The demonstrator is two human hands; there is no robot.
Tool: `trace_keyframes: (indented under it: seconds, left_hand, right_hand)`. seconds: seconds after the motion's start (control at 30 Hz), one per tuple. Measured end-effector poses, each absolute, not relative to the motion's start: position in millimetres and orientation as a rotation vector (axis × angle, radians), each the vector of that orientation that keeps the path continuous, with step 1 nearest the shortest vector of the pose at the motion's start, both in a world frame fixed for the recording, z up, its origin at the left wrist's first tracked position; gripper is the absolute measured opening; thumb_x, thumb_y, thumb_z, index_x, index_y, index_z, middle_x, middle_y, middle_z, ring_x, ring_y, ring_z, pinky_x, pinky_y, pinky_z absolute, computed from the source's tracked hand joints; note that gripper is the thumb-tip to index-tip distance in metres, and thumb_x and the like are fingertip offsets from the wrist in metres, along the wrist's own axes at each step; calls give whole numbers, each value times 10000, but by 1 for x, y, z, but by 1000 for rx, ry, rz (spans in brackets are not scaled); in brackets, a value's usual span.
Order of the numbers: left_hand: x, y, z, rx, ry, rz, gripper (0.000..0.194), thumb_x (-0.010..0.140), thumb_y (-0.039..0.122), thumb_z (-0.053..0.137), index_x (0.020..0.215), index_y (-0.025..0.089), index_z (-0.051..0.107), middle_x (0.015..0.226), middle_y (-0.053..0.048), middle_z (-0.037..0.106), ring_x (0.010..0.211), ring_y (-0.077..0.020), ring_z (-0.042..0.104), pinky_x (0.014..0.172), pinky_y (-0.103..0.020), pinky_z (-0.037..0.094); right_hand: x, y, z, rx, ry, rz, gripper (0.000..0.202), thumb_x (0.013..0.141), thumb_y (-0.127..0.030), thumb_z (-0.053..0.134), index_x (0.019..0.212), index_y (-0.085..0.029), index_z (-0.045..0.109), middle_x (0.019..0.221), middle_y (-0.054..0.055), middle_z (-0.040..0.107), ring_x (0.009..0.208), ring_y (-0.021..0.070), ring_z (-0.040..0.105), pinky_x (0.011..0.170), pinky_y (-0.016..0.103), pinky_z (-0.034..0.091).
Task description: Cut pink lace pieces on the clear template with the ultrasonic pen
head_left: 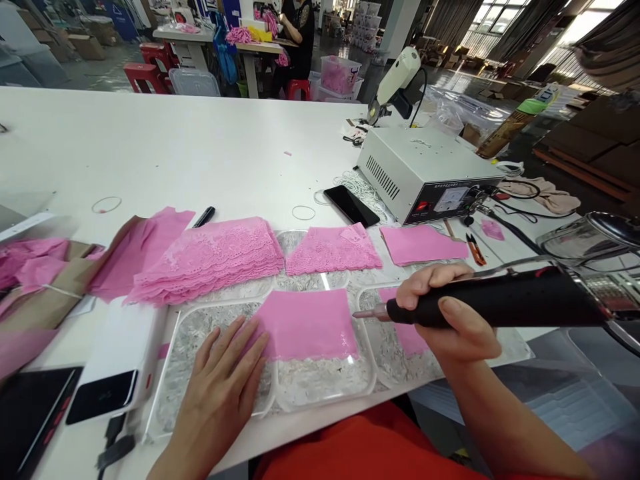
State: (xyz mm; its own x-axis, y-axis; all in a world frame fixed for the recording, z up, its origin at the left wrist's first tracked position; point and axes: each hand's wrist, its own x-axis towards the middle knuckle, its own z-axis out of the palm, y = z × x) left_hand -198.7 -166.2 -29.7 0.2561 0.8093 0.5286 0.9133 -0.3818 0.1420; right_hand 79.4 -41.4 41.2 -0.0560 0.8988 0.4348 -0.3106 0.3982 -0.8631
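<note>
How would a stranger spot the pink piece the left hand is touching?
On the white table, find the clear plastic nearest the person. On it, in front of a pink lace piece, lies a smooth pink panel. Unlike its pink neighbours, it has the left hand on its left end and the black-handled tool pointing at its right edge.

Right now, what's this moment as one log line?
left hand: touching pink fabric | right hand: holding black-handled tool | tip: by fabric's right edge
</note>
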Motion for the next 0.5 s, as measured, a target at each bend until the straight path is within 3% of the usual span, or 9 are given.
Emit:
trace_keyframes:
  seconds: [0.5]
  left_hand:
    - [-198, -167, -28, -2335, -1623, -767, 327, 923, 96, 512, 1231, 166, 593, 1288, -118, 614, 1289, -291, 498, 1102, -488, 351]
  right_hand:
    - [73, -30, 33, -552, -1269, 1094, 95, 739, -274, 670, 808, -214, 646, 698, 1, 600, 524, 128, 584, 490, 291, 505]
